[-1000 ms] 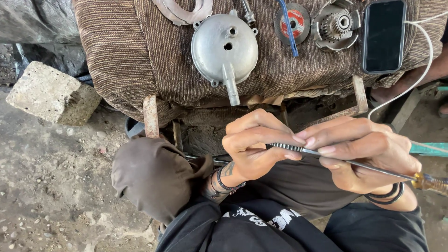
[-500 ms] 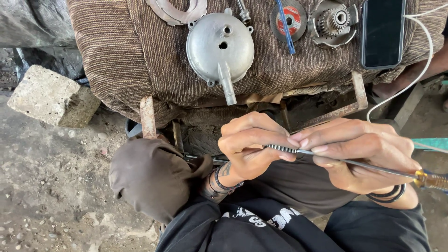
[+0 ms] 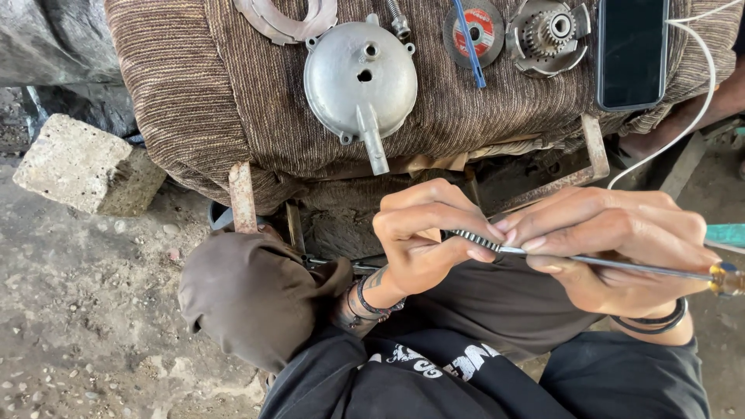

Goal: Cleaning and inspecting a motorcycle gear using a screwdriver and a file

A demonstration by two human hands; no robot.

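On the brown corduroy surface (image 3: 233, 101) the round metal cover (image 3: 361, 77) lies untouched, while the left hand (image 3: 423, 240) has closed tighter, pinching the coiled spring (image 3: 472, 240) that the right hand (image 3: 621, 240) pinches on the screwdriver shaft (image 3: 621, 264).

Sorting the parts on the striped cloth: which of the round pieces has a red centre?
The grinding disc, a flat dark wheel with a blue rod across it. The domed cover and the toothed gear part beside it are bare grey metal.

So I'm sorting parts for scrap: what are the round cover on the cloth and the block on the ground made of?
The round cover looks like cast aluminium or a similar light alloy: dull silver-grey, matte, with moulded lugs and a spout. The block looks like concrete or rough stone: pale grey, grainy, chipped edges.
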